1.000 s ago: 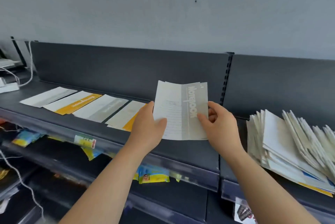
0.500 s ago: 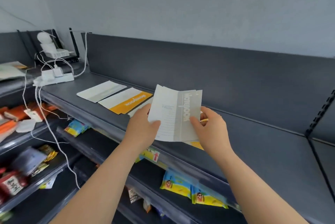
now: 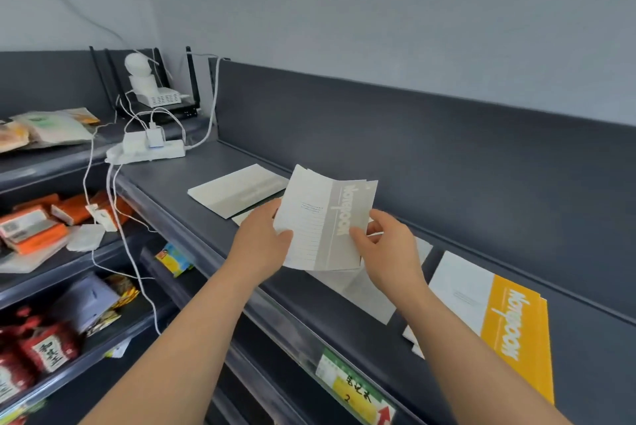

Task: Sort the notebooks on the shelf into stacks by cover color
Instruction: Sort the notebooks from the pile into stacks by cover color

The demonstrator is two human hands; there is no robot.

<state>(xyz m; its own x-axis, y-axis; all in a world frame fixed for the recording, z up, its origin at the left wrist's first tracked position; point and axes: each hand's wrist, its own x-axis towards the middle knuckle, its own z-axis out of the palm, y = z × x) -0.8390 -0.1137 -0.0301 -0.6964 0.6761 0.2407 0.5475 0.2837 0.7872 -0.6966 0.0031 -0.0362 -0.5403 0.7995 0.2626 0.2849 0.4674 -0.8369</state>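
I hold a grey-banded notebook (image 3: 327, 221) upright above the dark shelf (image 3: 172, 183). My left hand (image 3: 263, 238) grips its left edge and my right hand (image 3: 389, 249) pinches its right edge. Flat on the shelf behind it lies another grey-banded notebook (image 3: 237, 189). A further grey one (image 3: 364, 290) lies under my right hand, partly hidden. To the right rests a yellow-banded notebook (image 3: 495, 318) on top of others.
A white power strip (image 3: 148, 151) with plugs and cables sits at the shelf's left end, beside a router (image 3: 155, 94). Lower shelves at left hold snack packets (image 3: 31, 228). A yellow price label (image 3: 354, 386) is fixed to the shelf's front rail.
The view has swung left along the shelf. Both hands carried the grey notebook leftward with it; the mixed pile at right has left the view.
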